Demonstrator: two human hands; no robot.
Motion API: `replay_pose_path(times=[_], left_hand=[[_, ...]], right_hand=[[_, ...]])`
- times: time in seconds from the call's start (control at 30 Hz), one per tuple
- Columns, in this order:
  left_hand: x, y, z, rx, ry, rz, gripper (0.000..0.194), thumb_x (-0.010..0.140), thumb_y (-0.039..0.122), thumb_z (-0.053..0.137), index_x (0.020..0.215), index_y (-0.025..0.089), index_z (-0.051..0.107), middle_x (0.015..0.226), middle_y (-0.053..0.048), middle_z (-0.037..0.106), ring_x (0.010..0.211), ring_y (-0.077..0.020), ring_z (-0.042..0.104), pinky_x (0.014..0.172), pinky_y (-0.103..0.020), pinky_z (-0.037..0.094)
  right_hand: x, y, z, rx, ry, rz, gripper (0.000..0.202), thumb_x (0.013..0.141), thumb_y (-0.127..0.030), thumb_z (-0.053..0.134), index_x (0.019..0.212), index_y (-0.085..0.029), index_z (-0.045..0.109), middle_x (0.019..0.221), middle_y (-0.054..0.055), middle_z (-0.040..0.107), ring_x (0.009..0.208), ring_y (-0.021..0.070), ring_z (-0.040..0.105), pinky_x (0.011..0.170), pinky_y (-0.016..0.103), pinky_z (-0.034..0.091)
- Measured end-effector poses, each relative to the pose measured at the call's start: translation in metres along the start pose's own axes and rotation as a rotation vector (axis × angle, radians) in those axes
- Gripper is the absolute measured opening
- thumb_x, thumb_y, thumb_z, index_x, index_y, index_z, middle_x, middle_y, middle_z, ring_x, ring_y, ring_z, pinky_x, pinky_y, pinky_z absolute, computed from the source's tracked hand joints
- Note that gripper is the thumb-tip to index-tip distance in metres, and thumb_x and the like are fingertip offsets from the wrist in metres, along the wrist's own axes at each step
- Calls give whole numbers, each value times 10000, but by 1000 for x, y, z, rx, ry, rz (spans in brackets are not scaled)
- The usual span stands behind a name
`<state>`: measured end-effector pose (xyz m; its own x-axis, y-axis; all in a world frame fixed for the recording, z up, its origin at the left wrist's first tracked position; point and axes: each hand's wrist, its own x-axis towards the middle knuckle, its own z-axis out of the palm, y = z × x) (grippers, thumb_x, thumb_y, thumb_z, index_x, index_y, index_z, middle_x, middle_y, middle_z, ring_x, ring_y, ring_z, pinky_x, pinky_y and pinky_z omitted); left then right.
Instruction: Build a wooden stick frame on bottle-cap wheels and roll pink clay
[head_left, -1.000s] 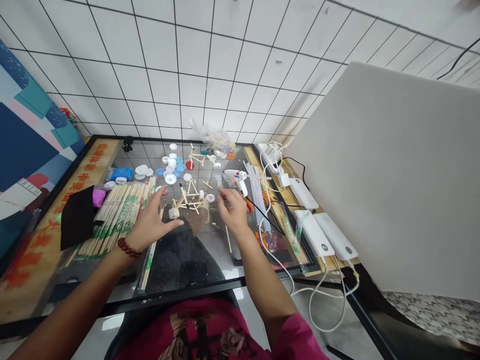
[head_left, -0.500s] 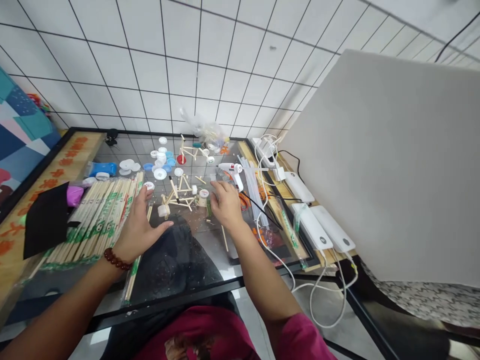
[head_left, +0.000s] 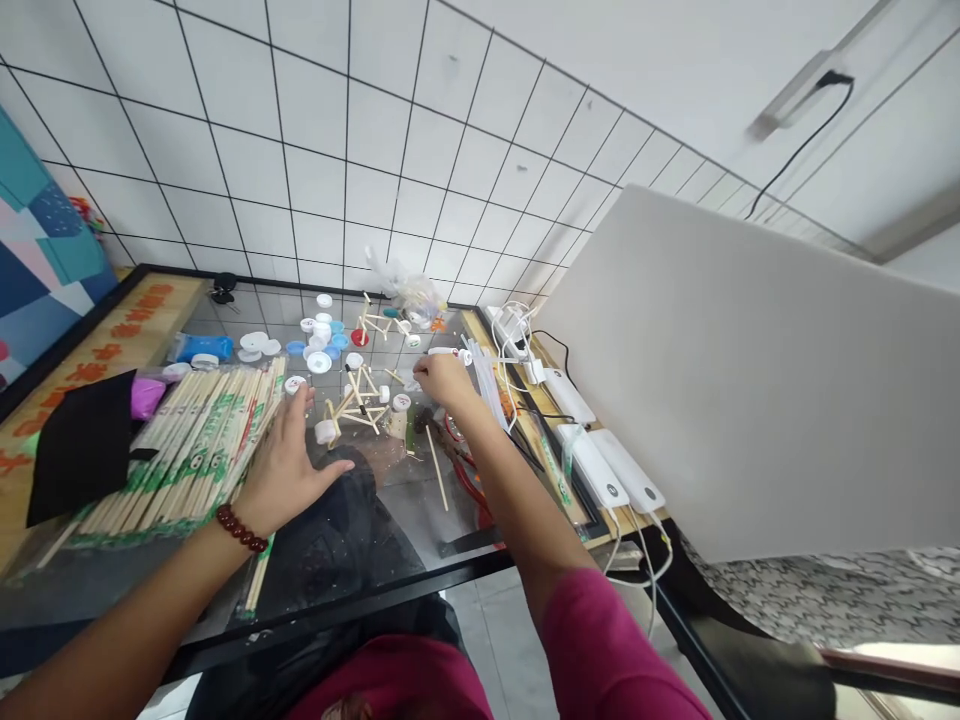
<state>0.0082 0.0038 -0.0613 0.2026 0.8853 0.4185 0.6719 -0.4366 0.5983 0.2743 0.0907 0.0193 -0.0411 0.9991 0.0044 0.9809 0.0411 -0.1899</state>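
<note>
My left hand (head_left: 283, 468) rests open at the right edge of the bundle of wrapped chopsticks (head_left: 187, 450), its thumb spread and nothing in it. Further off, my right hand (head_left: 448, 384) is closed, fingers bent together, just in front of the hot glue gun (head_left: 448, 353), covering part of it. What its fingertips pinch, if anything, is hidden. Between my hands stands a small frame of glued stick pieces (head_left: 360, 405) with white caps on it. A loose stick (head_left: 436, 468) and a white bottle cap (head_left: 401, 402) lie nearby.
Loose white and blue caps (head_left: 319, 362) and another stick frame (head_left: 373, 318) sit at the back. Clear glue sticks (head_left: 487, 375), red-handled pliers (head_left: 471, 480), power banks (head_left: 592, 465) and white cables lie right. A black sheet (head_left: 79, 445) is left; a large pale panel (head_left: 750, 380) stands right.
My right hand has moved forward toward the glue gun, and its fingers have drawn together. My left hand stays open beside the chopsticks. The camera view has tilted and shifted.
</note>
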Motion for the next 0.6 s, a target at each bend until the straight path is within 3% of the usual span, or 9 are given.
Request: replay_pose_path(times=[0.2,0.3,0.43,0.6], left_hand=[[3,2,-5,-93,69,6,1305,706,521,889,1671,236,58,1594,-221,420,1473,-412,467,1201,-620,432],[4,3,-7,-126,80,11,1302,700,511,897,1669,242,69,1591,-218,423,1464,-409,478,1196,-620,436],[5,1,-5,-153,76,5,1307,691,479,909,1669,251,73,1593,-214,430,1468,-412,482,1193,-623,438],[5,-4,1,-138,46,-3,1321,673,450,923,1665,241,77,1598,-225,426,1447,-419,509,1179,-620,456]], right_hand=[[38,-18,17,-59,-134,30,165,889,-264,726,992,-200,838,1093,138,823,1048,262,759,850,293,550],[44,-21,23,-62,-161,35,151,873,-204,720,969,-183,835,1069,142,825,1036,255,759,841,278,541],[35,-15,17,-29,-110,34,227,936,-187,610,1038,-175,812,1102,128,816,1043,230,744,843,260,518],[0,-3,8,13,-28,32,231,961,-233,586,1061,-190,790,1089,97,811,1028,213,729,857,255,494]])
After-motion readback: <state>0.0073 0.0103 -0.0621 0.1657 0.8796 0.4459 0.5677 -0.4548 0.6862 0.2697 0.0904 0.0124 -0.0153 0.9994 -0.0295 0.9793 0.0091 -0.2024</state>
